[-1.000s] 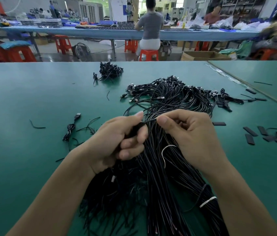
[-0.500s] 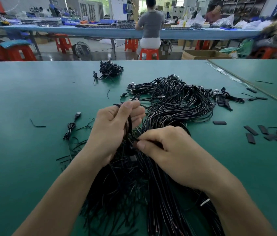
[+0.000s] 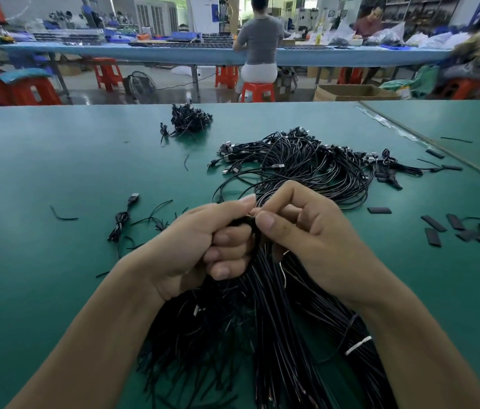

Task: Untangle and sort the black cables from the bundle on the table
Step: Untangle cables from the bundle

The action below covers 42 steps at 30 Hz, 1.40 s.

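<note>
Black cables (image 3: 274, 320) in the fisted left hand (image 3: 200, 249), top strands pinched by the right hand (image 3: 315, 240)

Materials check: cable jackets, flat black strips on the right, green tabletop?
Thin black cables: smooth, faintly glossy jackets, likely plastic or rubber insulation; plug tips glint like metal. Flat black rectangular strips: matte, no sheen, maybe flattened tubing or foam, unclear. Green tabletop: matte with soft glare, looks like a rubber or vinyl mat.
</note>
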{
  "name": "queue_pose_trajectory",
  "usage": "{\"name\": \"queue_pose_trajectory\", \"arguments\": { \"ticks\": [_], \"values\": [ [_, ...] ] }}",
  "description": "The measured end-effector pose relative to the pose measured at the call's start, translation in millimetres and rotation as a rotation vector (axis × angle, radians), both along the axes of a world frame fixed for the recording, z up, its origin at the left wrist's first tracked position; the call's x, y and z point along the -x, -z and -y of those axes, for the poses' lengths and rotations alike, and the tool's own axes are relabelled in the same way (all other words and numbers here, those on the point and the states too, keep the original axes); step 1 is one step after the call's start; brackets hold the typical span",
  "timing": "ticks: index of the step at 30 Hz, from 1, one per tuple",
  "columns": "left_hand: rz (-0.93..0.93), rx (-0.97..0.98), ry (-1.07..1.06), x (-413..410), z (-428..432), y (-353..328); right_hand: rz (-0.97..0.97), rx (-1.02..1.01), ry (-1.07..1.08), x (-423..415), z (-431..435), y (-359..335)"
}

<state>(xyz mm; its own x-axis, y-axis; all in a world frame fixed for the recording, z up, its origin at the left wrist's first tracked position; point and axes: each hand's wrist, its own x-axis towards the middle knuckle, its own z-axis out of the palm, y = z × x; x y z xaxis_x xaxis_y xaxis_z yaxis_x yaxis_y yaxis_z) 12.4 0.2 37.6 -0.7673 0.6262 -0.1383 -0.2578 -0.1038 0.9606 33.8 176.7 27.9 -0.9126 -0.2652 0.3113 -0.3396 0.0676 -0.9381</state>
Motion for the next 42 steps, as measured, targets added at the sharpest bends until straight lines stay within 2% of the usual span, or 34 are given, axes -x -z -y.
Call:
{"name": "queue_pose_trajectory", "arguments": {
  "ticks": [3, 8, 12, 14, 16, 19, 24, 29, 33, 38, 40, 42],
  "values": [
    [-0.015, -0.014, 0.012, 1.9, -1.2, 6.8, 0.006, -0.048, -0.019, -1.5, -3.5, -3.3],
    [-0.183, 0.152, -0.178, 7.1, -12.8, 21.8, -0.133, -0.378, 0.163, -2.2, -7.0, -3.1],
    [-0.094, 0.117, -0.218, 7.4, -15.4, 24.1, -0.21, -0.482, 0.241, -6.6, -1.5, -5.2],
    [-0.027, 0.056, -0.168, 6.3, -17.7, 23.0, -0.265, -0.479, 0.287, -7.9, 2.0, -7.0],
    [-0.04, 0.026, -0.099, 2.2, -19.4, 20.5, -0.281, -0.429, 0.32, -7.1, 4.5, -6.6],
    [-0.133, 0.078, -0.072, -2.3, -21.3, 18.4, -0.254, -0.346, 0.375, -4.7, 6.1, -3.7],
    [-0.21, 0.183, -0.139, -3.8, -29.3, 23.9, -0.175, -0.167, 0.381, -1.4, 2.1, -0.9],
    [-0.359, 0.242, -0.017, -1.6, -26.4, 22.3, -0.131, -0.195, 0.383, 3.0, -7.5, -1.8],
    [-0.503, 0.454, 0.005, 3.2, -18.1, 23.8, -0.115, -0.274, 0.357, 1.6, -6.6, 0.5],
    [-0.591, 0.718, -0.146, 10.5, -16.5, 29.3, -0.127, -0.33, 0.354, 1.5, -5.8, 2.1],
    [-0.527, 0.715, -0.275, 15.3, -9.9, 29.2, -0.09, -0.342, 0.409, 1.6, -8.3, 0.7],
    [-0.406, 0.626, -0.415, 21.8, -0.4, 29.0, 0.035, -0.424, 0.404, 1.9, -12.2, 0.4]
  ]
}}
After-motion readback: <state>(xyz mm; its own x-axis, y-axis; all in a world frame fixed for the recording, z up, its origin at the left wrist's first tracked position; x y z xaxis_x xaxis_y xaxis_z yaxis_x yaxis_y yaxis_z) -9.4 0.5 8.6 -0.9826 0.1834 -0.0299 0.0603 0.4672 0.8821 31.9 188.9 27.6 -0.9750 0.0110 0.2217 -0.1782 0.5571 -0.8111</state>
